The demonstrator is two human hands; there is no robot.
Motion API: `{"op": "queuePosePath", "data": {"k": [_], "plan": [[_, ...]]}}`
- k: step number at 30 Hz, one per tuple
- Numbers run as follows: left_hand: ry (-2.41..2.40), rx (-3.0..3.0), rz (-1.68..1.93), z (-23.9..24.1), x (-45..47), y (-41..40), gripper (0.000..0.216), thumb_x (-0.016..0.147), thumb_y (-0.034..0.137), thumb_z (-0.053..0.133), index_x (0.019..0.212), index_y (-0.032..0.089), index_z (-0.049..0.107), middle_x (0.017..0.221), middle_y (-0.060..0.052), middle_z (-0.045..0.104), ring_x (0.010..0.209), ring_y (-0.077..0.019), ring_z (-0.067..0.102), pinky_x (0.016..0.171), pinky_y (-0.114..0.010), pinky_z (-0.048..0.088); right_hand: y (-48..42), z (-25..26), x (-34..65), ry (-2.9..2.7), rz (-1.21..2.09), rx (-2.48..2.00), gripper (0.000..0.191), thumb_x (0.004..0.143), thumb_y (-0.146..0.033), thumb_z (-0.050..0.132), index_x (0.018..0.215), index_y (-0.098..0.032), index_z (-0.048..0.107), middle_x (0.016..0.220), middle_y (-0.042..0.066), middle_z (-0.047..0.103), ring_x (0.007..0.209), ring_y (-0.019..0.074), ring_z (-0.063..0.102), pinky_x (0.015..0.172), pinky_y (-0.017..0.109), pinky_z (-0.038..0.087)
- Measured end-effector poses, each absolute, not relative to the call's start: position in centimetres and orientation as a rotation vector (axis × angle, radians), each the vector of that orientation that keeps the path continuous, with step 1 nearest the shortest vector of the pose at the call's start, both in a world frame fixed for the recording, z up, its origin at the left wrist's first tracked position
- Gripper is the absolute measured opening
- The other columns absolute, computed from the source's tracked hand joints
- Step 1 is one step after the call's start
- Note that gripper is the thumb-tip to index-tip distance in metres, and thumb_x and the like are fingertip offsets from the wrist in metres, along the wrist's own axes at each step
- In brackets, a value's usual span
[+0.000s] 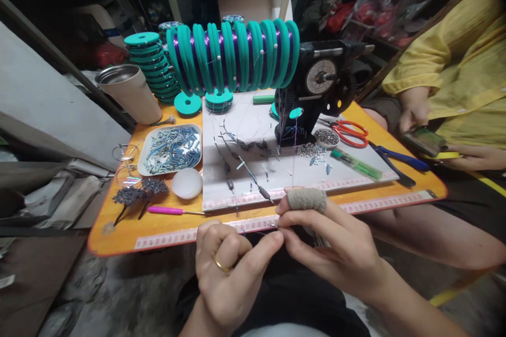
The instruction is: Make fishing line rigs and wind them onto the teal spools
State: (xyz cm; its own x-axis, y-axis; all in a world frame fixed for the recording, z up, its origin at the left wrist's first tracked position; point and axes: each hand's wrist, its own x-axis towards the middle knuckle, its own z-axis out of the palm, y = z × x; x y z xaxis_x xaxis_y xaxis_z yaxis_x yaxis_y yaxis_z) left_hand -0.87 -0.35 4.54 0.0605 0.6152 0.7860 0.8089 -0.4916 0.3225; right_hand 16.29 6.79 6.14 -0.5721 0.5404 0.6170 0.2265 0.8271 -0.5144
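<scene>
My left hand (233, 268), with a gold ring, is closed; its thumb tip meets my right fingertips at the table's front edge. A thin line (259, 233) runs between the two hands. My right hand (332, 237), with a grey wrap (307, 199) round one finger, pinches a tiny silvery piece (273, 225). Just beyond my fingers a dark grey weight (264, 194) hangs on a line threaded with small blue tubes. More such weighted lines hang beside it from the row of green spools (233, 55). A purple line (294, 152) drops towards my right hand.
A black winding machine (316, 84) carries the spools. Around it are a tray (142, 166) of blue pieces, a white bowl (187, 183), a pink-handled tool (166, 210), red scissors (351, 131), blue-handled pliers (403, 159) and a tumbler (130, 95). A person in yellow (466, 58) sits right.
</scene>
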Motion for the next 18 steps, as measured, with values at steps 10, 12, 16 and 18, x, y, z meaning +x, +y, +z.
{"op": "queuePosePath", "data": {"k": [10, 12, 16, 18], "plan": [[-1.708, -2.013, -2.137, 2.9, 0.2, 0.0, 0.028, 0.076, 0.001, 0.067, 0.091, 0.024, 0.069, 0.106, -0.004, 0.06, 0.093, -0.0172, 0.057, 0.075, -0.031, 0.047, 7.1, 6.3, 16.6, -2.159, 0.588, -0.543, 0.02, 0.079, -0.004, 0.062, 0.095, -0.016, 0.06, 0.096, 0.005, 0.061, 0.087, 0.0125, 0.061, 0.077, 0.021, 0.051], [-1.795, -2.031, -2.387, 2.9, 0.4, 0.2, 0.023, 0.079, 0.002, 0.064, 0.088, 0.023, 0.067, 0.094, -0.003, 0.065, 0.088, -0.0166, 0.061, 0.075, -0.031, 0.049, 7.1, 6.3, 16.6, -2.148, 0.61, -0.54, 0.02, 0.079, -0.003, 0.062, 0.094, -0.016, 0.06, 0.096, 0.006, 0.061, 0.088, 0.0128, 0.061, 0.077, 0.021, 0.051], [-1.844, -1.996, -2.604, 3.3, 0.3, 0.7, 0.019, 0.079, 0.004, 0.065, 0.083, 0.022, 0.068, 0.076, -0.001, 0.064, 0.075, -0.0149, 0.061, 0.068, -0.028, 0.049, 7.2, 6.4, 16.6, -2.16, 0.648, -0.516, 0.02, 0.08, -0.005, 0.061, 0.095, -0.017, 0.06, 0.095, 0.006, 0.061, 0.086, 0.0143, 0.061, 0.075, 0.023, 0.052], [-1.844, -2.003, -2.618, 3.5, 0.1, 0.8, 0.018, 0.079, 0.005, 0.065, 0.083, 0.022, 0.068, 0.076, -0.001, 0.065, 0.075, -0.0149, 0.061, 0.068, -0.028, 0.048, 7.3, 6.6, 16.7, -2.178, 0.674, -0.488, 0.02, 0.08, -0.005, 0.061, 0.095, -0.017, 0.059, 0.095, 0.006, 0.061, 0.085, 0.0146, 0.06, 0.074, 0.024, 0.052]]}}
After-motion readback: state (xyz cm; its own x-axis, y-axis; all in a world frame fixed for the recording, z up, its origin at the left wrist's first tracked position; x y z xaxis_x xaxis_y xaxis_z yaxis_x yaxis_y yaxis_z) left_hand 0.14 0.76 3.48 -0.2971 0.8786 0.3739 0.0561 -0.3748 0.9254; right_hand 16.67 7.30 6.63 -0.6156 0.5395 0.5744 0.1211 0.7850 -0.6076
